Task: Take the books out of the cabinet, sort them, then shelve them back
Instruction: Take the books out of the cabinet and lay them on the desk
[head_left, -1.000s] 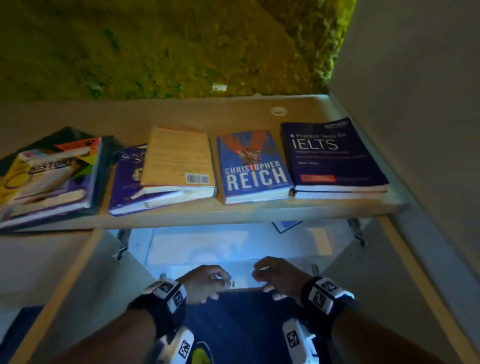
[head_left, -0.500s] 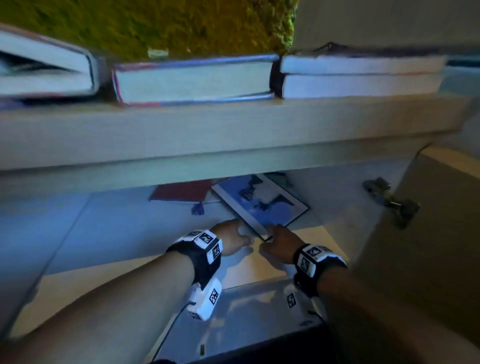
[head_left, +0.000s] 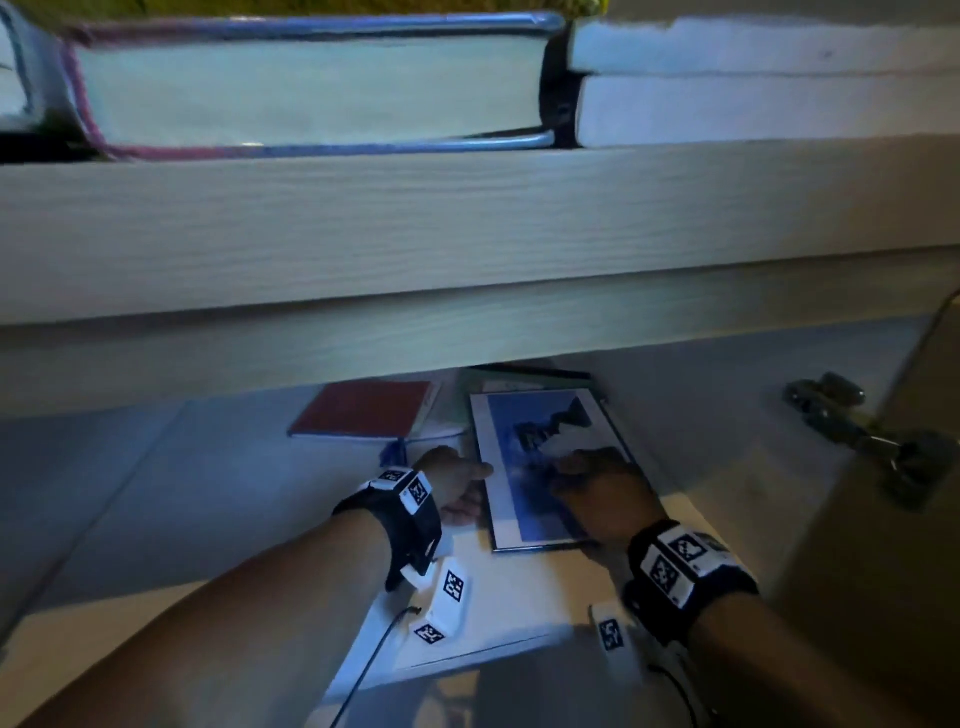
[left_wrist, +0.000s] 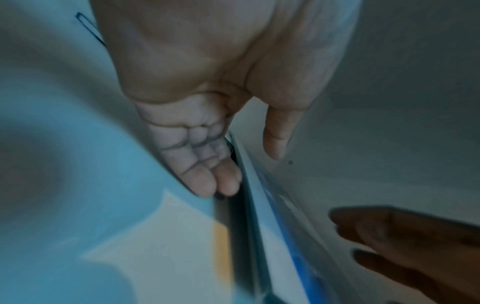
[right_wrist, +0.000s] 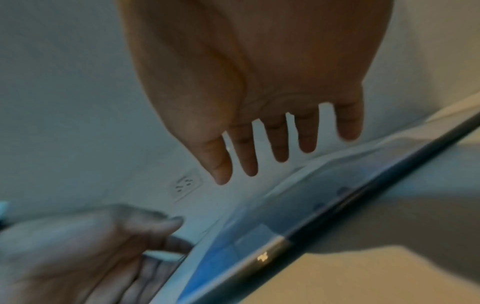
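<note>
A thin blue-and-white book lies on the cabinet floor under the shelf. My left hand is at its left edge. In the left wrist view its fingers tuck under that edge and the thumb stands above the cover. My right hand rests on top of the cover, and in the right wrist view its fingers are straight and spread over the book. A red book lies flat behind on the left. A greenish book shows behind the blue one.
The wooden top board hangs low over the opening. On it lie a thick book and a stack of two. An open door with a metal hinge stands at the right. The cabinet wall has a socket.
The view has dropped below the board. Both hands have reached deeper into the cabinet. The right hand has moved onto the blue book's cover, and the book has turned straighter.
</note>
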